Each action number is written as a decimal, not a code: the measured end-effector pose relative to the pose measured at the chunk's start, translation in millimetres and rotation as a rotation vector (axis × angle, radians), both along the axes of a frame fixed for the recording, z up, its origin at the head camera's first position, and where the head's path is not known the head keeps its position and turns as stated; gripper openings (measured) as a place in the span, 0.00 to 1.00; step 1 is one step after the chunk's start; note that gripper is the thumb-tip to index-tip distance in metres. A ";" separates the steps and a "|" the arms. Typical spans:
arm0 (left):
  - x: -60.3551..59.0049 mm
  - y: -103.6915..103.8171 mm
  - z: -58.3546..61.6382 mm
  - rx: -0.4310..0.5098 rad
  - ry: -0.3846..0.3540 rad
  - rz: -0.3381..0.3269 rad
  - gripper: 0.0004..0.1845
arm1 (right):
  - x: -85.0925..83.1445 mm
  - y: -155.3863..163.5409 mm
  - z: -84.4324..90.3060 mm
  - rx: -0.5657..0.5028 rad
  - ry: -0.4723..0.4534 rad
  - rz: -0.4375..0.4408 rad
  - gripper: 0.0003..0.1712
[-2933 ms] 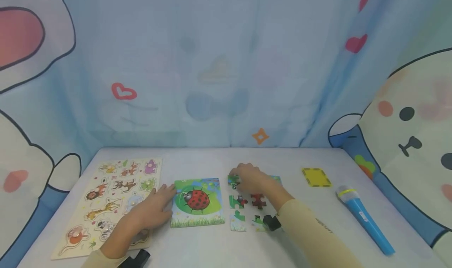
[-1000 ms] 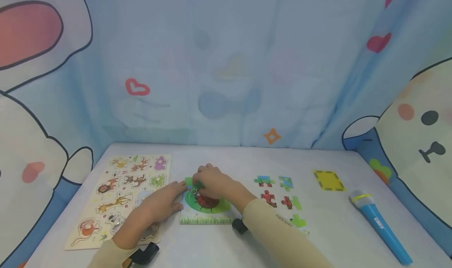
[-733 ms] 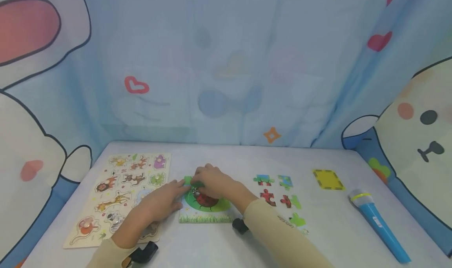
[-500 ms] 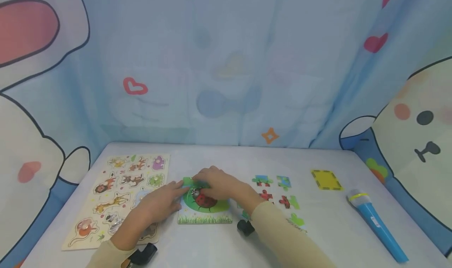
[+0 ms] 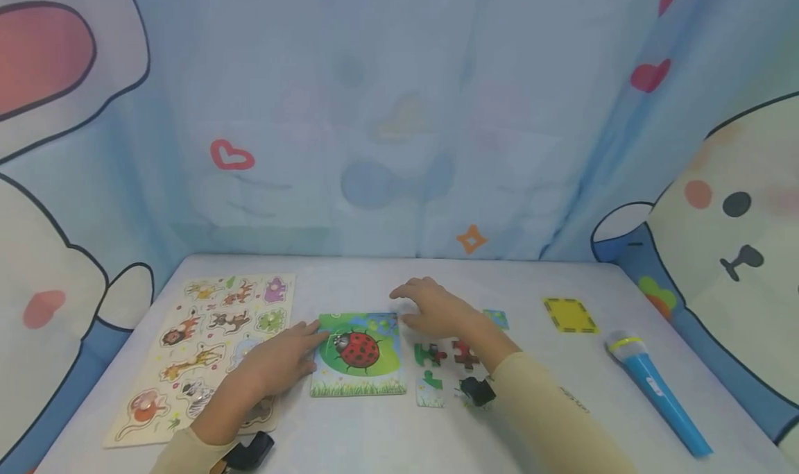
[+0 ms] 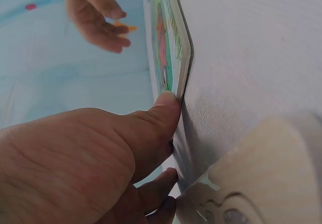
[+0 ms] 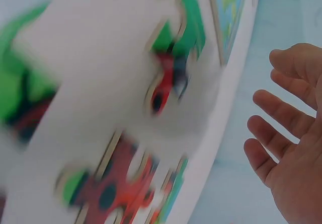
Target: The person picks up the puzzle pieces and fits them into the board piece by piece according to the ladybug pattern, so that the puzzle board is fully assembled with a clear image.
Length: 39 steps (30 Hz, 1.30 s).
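Note:
A square ladybug picture board (image 5: 358,363) lies flat in the middle of the table. My left hand (image 5: 277,363) rests at its left side, fingers fairly straight; in the left wrist view the thumb (image 6: 156,121) touches the board's edge. Whether a loose piece lies on the board's upper left corner is hard to make out. Just beyond the board's upper right corner, my right hand (image 5: 440,311) hovers with spread fingers and an empty palm. Below it lie several jigsaw pieces, among them a red one (image 5: 465,356) and a green-and-white one (image 5: 429,393); the arm partly covers others.
On the left lies a wooden animal puzzle board (image 5: 206,356), partly under my left arm. To the right are a yellow square frame (image 5: 570,315) and a blue toy microphone (image 5: 664,394). A printed curtain (image 5: 399,113) hangs behind the table.
My right hand carried a green piece from the right to the board's upper left corner, pressed there, then let go and moved back right, fingers spreading. The left hand stayed at the board's edge.

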<state>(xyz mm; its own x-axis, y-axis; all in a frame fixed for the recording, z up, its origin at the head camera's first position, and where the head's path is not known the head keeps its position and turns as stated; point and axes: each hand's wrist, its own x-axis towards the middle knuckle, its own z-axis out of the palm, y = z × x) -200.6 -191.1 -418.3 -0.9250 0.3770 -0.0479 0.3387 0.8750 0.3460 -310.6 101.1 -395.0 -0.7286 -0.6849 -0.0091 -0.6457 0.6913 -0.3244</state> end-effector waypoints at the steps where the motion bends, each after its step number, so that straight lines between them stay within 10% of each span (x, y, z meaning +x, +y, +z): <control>1: 0.3 -0.6 0.0 0.003 -0.001 0.001 0.29 | -0.8 4.4 -0.3 -0.002 0.004 -0.003 0.24; 25: 2.5 -4.2 -2.3 0.015 -0.003 -0.025 0.29 | -6.7 80.0 -16.8 0.073 0.014 -0.237 0.25; 39: 0.4 0.1 -1.9 0.001 0.003 -0.013 0.29 | -10.0 88.4 -19.2 0.122 0.065 -0.223 0.18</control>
<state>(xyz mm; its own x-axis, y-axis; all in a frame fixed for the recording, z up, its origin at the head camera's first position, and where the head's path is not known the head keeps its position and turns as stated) -200.2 -191.0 -420.1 -0.9202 0.3889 -0.0442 0.3511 0.8700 0.3461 -320.6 189.5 -414.2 -0.8633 -0.5038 -0.0299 -0.4896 0.8504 -0.1925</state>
